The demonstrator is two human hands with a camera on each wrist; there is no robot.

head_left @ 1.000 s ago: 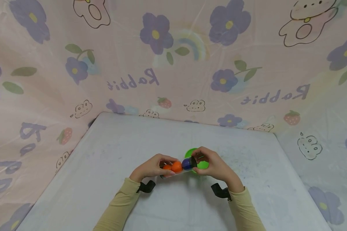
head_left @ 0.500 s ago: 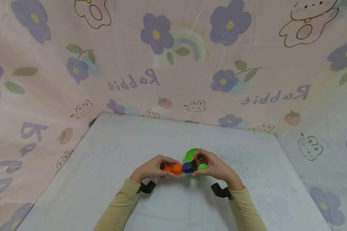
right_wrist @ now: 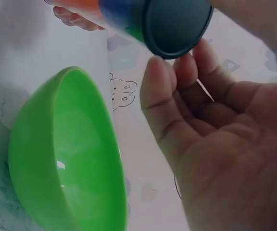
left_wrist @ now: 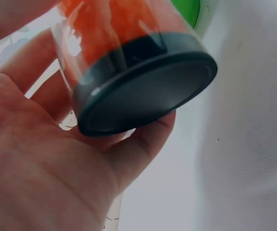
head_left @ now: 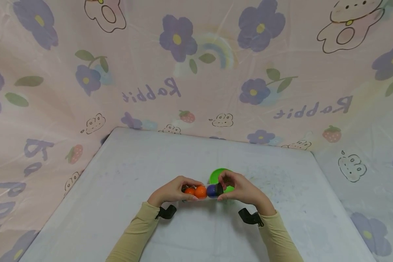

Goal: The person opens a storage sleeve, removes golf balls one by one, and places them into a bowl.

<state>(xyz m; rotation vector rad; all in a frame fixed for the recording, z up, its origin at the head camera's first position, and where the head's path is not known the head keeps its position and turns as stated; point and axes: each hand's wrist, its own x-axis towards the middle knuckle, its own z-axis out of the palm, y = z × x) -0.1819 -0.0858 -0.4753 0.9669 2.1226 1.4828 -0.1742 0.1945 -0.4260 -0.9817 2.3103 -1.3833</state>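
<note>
A clear tube (head_left: 207,196) lies sideways in the air between both hands. Through its wall show orange balls (head_left: 201,191) and a dark blue ball (head_left: 212,190). My left hand (head_left: 174,189) grips its left end, fingers behind and thumb in front. There, in the left wrist view, is a dark flat end cap (left_wrist: 148,91). With the right hand (head_left: 243,190) I pinch the black cap (head_left: 219,189) at the other end. From the right wrist, fingertips (right_wrist: 158,72) show right at this cap's rim.
A green bowl (right_wrist: 30,144) stands on the white-covered table (head_left: 163,156) just behind the right hand, which partly hides it in the head view. Printed cloth walls (head_left: 203,83) with flowers and rabbits enclose the table at the back and sides. Both wrists carry black mounts (head_left: 249,216).
The tube has levelled out, its right end coming down a little along with my right hand. The right fingers have shifted slightly around the black cap. My left hand keeps its grip.
</note>
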